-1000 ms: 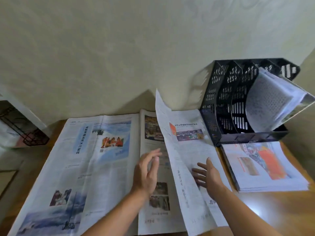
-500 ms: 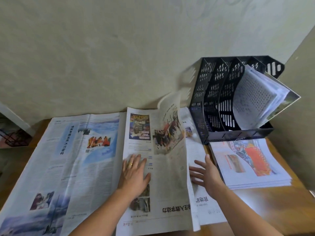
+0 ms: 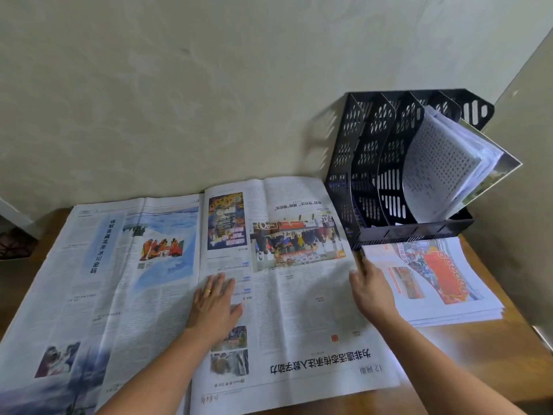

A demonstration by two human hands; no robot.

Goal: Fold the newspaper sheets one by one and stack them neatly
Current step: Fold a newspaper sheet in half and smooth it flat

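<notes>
The left hand [image 3: 213, 307] lies palm down with its fingers straight and together on the folded sheet [image 3: 287, 295], near that sheet's left edge; a ring [image 3: 208, 292] shows on one finger, and the hand grips nothing. The right hand [image 3: 372, 292] rests on the same sheet's right edge with its fingers stretched out and slightly spread, the tips close to the stack [image 3: 434, 280] beside it; it too holds nothing. The folded sheet lies flat on the middle of the table [image 3: 478, 354], its headline upside down to the viewer, and it covers the right part of a second, open sheet [image 3: 98, 280] that spreads out to the left. So two newspaper sheets are out flat, one on the other. To the right, just beside the folded sheet, one stack of folded papers sits on the table; its layers show at the front edge but cannot be counted. Behind the stack stands one black file rack [image 3: 374, 175] with three slots visible, set against the wall [image 3: 209, 85]. Only the rightmost slot holds papers [image 3: 443, 166], a bundle that leans out to the right. At the far left edge, past the table, part of a dark wire object [image 3: 15, 244] shows, too cut off to identify.
</notes>
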